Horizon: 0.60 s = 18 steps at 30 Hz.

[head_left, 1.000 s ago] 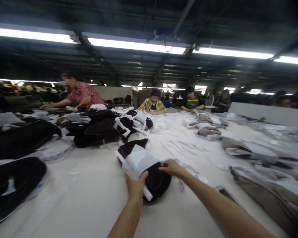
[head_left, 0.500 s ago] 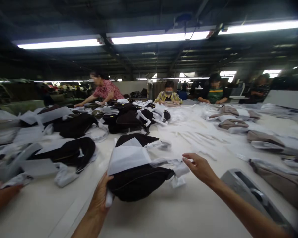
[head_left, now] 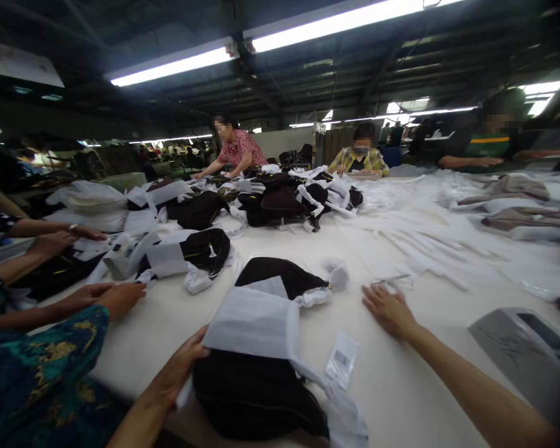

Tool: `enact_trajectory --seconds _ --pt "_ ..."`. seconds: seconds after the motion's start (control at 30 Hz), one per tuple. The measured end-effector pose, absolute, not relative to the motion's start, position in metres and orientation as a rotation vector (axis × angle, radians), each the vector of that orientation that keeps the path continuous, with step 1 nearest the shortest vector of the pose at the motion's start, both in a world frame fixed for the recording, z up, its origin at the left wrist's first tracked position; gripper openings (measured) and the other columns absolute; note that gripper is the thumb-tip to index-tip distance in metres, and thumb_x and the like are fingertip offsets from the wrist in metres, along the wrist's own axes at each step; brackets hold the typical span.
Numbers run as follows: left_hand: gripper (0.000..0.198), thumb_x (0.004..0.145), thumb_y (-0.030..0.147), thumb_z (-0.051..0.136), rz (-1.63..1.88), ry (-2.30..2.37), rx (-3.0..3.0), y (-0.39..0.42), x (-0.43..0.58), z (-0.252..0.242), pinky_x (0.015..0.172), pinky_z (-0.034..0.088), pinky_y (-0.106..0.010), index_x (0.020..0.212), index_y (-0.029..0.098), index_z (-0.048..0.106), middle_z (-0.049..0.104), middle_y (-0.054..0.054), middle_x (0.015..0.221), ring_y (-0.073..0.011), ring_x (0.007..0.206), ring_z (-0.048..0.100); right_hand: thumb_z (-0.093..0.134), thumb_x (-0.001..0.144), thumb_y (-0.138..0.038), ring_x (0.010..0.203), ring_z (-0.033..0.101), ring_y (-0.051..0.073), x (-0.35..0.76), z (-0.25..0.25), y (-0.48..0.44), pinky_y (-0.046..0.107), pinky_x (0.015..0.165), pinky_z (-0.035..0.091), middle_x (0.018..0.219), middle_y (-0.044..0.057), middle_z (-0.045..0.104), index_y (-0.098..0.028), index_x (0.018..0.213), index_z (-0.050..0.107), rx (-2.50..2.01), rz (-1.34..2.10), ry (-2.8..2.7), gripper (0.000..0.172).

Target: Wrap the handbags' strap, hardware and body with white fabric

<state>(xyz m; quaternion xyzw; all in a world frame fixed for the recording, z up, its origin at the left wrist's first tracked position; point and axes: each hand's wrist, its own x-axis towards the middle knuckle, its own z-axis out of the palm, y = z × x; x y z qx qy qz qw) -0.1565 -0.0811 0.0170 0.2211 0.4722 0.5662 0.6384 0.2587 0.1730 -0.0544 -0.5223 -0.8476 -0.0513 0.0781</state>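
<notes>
At the front of the white table, a black bag (head_left: 256, 398) hangs low with white paper (head_left: 252, 320) over its upper part. My left hand (head_left: 180, 367) is closed on its left edge. Flat on the table to the right, my right hand (head_left: 389, 311) has its fingers apart, just below a thin, shiny item (head_left: 394, 280) too small to make out. Another black bag (head_left: 284, 274) with a wrapped strap lies beyond the paper. A clear packet with a label (head_left: 342, 359) sits between the held bag and my right hand.
A grey device (head_left: 527, 354) stands at the right. Black bags (head_left: 280, 202) and white wrapping are piled farther back; brown bags (head_left: 525, 218) lie back right. Other people's hands (head_left: 116, 298) and patterned sleeves (head_left: 60, 348) are close at left. More people stand across the table.
The view has turned left, bringing neighbouring people in. The held bag has come lower and nearer. My right hand has moved from beside its strap down onto the table, fingers spread.
</notes>
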Motion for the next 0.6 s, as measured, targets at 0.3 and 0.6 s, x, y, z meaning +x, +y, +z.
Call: enact_trajectory --seconds 0.3,0.6 --pt "0.065 0.064 0.012 0.056 1.23 1.181 0.625 -0.057 -0.165 0.012 0.083 0.046 -0.033 0.127 0.019 0.043 0.062 -0.005 0.109 -0.0259 0.099 0.058 0.037 0.08 -0.012 0.127 0.031 0.019 0.255 -0.046 0.099 0.037 0.104 0.026 0.14 0.004 0.034 -0.025 0.129 0.042 -1.051 0.052 -2.829 0.051" --pt "0.057 0.063 0.01 0.056 1.452 1.207 0.548 -0.056 -0.153 -0.001 0.069 0.051 -0.03 0.118 0.017 0.05 0.068 -0.004 0.089 -0.0215 0.078 0.064 0.051 0.076 -0.025 0.111 0.044 0.026 0.213 -0.019 0.036 0.053 0.1 0.018 0.114 0.01 0.054 -0.023 0.121 0.047 -0.565 0.284 -3.011 0.046"
